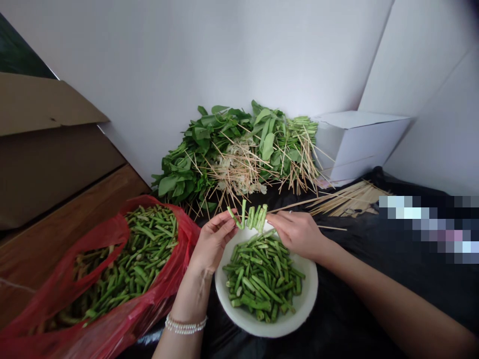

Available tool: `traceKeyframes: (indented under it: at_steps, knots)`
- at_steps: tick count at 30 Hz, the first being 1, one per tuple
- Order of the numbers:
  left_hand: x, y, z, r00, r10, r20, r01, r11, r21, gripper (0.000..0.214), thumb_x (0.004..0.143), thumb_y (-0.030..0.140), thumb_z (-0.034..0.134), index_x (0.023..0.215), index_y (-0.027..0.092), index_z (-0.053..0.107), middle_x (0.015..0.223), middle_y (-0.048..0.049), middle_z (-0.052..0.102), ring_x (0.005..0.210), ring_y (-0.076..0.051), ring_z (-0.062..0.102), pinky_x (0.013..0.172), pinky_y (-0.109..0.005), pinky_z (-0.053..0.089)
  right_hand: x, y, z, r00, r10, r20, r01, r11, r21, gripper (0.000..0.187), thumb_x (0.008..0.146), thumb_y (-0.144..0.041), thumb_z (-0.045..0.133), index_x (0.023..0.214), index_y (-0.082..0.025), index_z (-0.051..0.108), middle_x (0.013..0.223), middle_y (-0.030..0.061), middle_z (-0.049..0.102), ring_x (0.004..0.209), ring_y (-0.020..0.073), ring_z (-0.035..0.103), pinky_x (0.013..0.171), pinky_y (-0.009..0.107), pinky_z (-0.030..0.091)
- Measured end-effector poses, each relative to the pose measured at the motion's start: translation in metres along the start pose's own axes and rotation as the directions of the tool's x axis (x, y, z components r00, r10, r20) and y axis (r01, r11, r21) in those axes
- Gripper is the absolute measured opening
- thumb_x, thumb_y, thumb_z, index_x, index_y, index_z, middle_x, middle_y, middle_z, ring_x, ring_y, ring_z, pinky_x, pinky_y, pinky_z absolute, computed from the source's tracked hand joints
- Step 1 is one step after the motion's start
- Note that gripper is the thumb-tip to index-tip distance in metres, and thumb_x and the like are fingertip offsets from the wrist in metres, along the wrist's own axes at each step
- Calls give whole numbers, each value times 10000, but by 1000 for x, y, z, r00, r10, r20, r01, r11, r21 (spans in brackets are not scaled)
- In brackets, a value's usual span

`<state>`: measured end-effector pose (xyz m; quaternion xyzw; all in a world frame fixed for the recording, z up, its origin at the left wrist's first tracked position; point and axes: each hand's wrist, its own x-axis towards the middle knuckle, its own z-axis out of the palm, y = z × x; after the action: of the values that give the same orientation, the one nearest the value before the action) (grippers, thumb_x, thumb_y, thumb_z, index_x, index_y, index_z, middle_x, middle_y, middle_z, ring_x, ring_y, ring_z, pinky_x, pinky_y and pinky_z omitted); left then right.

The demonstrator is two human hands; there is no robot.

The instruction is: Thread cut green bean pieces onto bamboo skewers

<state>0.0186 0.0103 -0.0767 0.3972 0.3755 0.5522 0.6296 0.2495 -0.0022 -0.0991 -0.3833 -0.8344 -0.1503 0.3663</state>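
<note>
A white bowl [307, 304] full of cut green bean pieces [262, 279] sits on black plastic in front of me. Above its far rim my left hand [211, 244] pinches a single bean piece [235, 218] between thumb and fingers. My right hand [297, 232] is closed on a thin wooden skewer with a row of bean pieces [256, 215] threaded on it, side by side. The two hands are close together, the loose piece right beside the skewered row. A pearl bracelet [186, 325] circles my left wrist.
A red plastic bag [112, 234] of bean pieces lies at the left on a wooden surface. At the back wall lie skewered leafy greens [209, 144] and loose skewers [348, 197], beside a white box [359, 142]. Cardboard [45, 144] stands at far left.
</note>
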Motion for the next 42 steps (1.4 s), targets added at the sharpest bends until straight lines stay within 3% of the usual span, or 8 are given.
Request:
traceKeyframes:
  at_steps: [11,22,31,38,42]
  knots:
    - [-1,-1,4,1000,10,-9,-10,1000,7,289,628,208,865,903,186,780,1006,-51,769,799,-132,687,799,-260,524,0,-2,1,1000,-9,14,10,1000,-23,300,902,-105,417,1025,-161,685,732,13,631,610,119,519,593,256,351]
    - [-1,-3,6,998,46,-35,-44,998,49,346,601,175,878,923,166,752,810,-14,741,723,-104,664,732,-211,514,0,-3,1,1000,-16,24,16,1000,-11,286,925,-115,416,1039,-152,676,732,11,626,620,125,534,597,265,345]
    - [-4,1,7,996,-90,-11,89,996,-19,248,565,171,894,755,141,736,661,-9,728,573,-88,632,613,-198,513,0,-4,1,999,-46,22,46,999,22,274,938,-115,406,1029,-135,664,719,16,621,634,139,553,605,270,371]
    - [-4,-2,10,991,-131,29,132,991,-29,250,549,159,898,733,137,730,666,-12,732,582,-92,643,619,-197,527,-1,-3,3,997,-51,59,46,995,87,293,946,-102,364,1016,-133,647,747,28,628,677,139,569,632,257,401]
    - [-4,-4,10,998,-64,29,64,998,8,232,591,182,884,764,152,733,702,20,721,602,-66,629,628,-166,519,1,-4,3,997,-64,36,62,998,32,276,947,-109,375,981,-147,646,726,15,608,645,139,550,608,267,385]
